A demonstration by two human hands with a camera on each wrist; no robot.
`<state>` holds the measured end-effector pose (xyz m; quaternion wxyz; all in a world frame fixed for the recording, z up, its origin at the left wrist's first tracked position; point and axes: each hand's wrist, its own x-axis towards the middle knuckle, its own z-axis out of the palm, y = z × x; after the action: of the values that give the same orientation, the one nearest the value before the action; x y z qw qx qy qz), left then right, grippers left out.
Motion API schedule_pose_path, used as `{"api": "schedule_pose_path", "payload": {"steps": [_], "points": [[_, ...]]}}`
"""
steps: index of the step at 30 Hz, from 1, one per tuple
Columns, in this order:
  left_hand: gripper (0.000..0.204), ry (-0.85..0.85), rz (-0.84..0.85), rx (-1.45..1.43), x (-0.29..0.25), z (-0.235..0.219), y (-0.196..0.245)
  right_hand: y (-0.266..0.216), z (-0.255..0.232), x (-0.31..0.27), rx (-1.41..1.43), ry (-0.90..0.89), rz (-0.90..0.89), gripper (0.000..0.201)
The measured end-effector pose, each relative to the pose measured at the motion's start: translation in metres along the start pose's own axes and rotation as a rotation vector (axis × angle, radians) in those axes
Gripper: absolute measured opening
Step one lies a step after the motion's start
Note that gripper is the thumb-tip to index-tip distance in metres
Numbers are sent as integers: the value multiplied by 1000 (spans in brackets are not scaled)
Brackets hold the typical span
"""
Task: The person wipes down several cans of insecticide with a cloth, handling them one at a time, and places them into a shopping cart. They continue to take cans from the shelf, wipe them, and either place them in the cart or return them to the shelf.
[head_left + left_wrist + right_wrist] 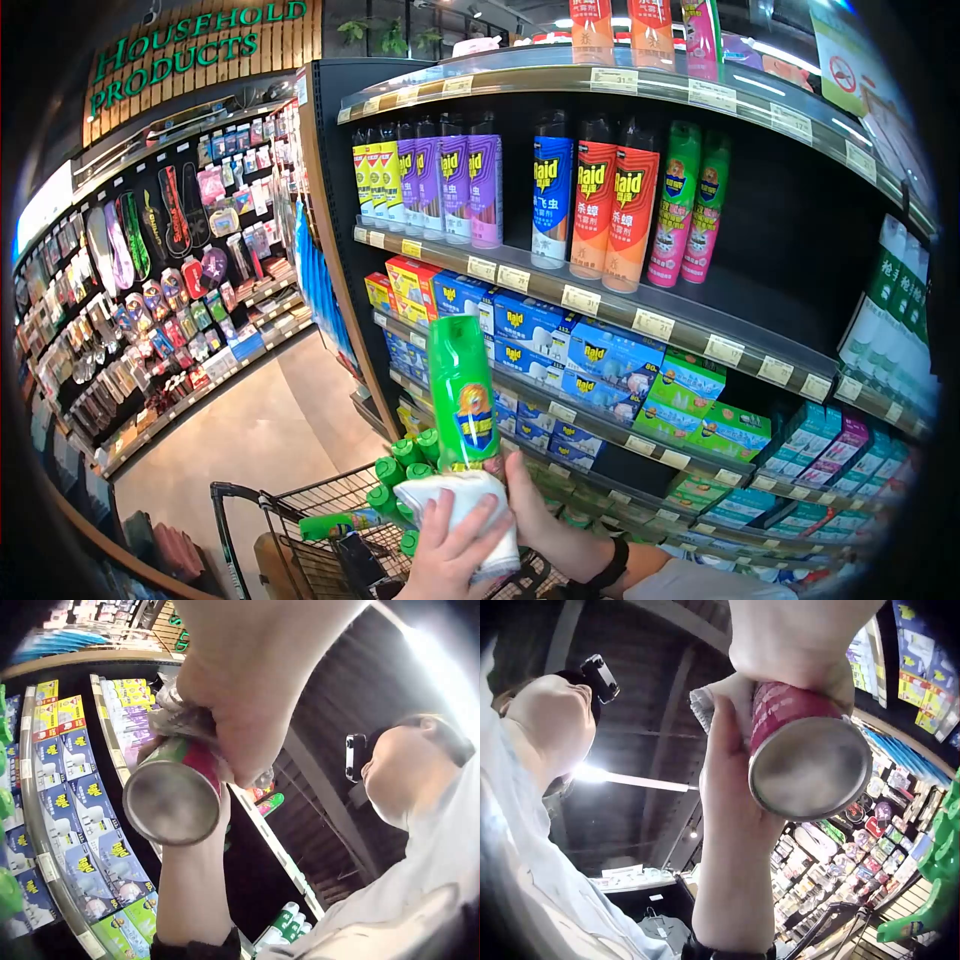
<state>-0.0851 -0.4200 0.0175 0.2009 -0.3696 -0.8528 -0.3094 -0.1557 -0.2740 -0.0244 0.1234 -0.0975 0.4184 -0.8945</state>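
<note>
In the head view a green spray can (462, 390) with a pink lower part stands nearly upright, tilted slightly. My right hand (530, 505) grips it low on its right side. My left hand (455, 545) holds a white cloth (462, 492) against the can's front, fingers spread over the fabric. The can's bare metal base (172, 801) faces the camera in the left wrist view. From the right wrist, the pink lower wall (787, 705) shows between both hands, with a fold of the cloth beside it. The cloth hides much of the can's label.
Below the hands is a wire shopping cart (300, 488) holding several green-capped cans (388, 470). Ahead, a shelf (640, 318) carries spray cans above rows of blue Raid boxes (530, 325). Green and white cans (890, 300) stand at the far right. An aisle floor (265, 420) runs left.
</note>
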Motion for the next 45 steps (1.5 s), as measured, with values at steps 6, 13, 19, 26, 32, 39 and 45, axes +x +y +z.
{"api": "schedule_pose_path", "payload": {"steps": [6,13,19,26,32,39,45], "points": [[63,-156,127,-101,-25,-5,-7,-16,13,-11,85,213,-244,42],[48,158,-246,-1192,-37,42,-15,-7,1,-37,-155,357,-806,50],[47,-55,-727,-1423,-31,50,-21,4,-2,-73,-213,308,-900,65],[40,-243,-909,-1492,-30,63,-11,6,4,-123,-506,331,-915,86],[39,-539,-920,-1581,-48,97,15,-12,5,-194,-625,464,-824,80],[38,-661,-1004,-1504,-84,110,61,-13,16,-299,-579,427,-592,79],[36,-663,-925,-1300,-123,102,92,16,35,-338,-469,506,-595,69]]}}
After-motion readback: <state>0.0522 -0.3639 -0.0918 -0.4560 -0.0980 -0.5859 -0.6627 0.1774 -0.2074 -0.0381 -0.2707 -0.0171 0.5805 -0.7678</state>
